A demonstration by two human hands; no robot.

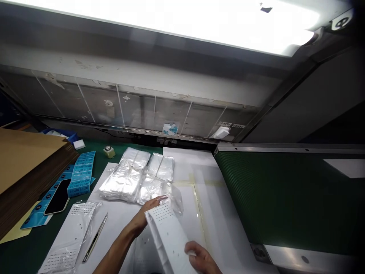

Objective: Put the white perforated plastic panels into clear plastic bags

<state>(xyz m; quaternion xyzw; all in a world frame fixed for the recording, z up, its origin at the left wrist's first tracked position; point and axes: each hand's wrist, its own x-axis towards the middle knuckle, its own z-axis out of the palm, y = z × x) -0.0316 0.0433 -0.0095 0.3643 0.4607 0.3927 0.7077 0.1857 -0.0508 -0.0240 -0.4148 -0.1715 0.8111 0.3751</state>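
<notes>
A white folded sheet with rows of small dark slots (169,228) slants across the front middle. My right hand (201,258) is closed round its right edge, thumb on top. At its upper end, my left hand (146,213) has its fingers closed on a crumpled clear plastic bag (176,199); the sheet partly hides that hand. Just beyond lie two tied stacks of clear plastic bags, a left stack (124,180) and a right stack (156,175). Left of my forearm are a utility knife (95,236) and a similar slotted white piece in clear plastic (70,236).
A green conveyor belt (285,194) with metal edges runs along the right. At left are stacked brown cardboard (28,156), blue label strips (82,171), a phone (57,197) and a small bottle (108,152). A bright lamp (171,19) hangs low overhead.
</notes>
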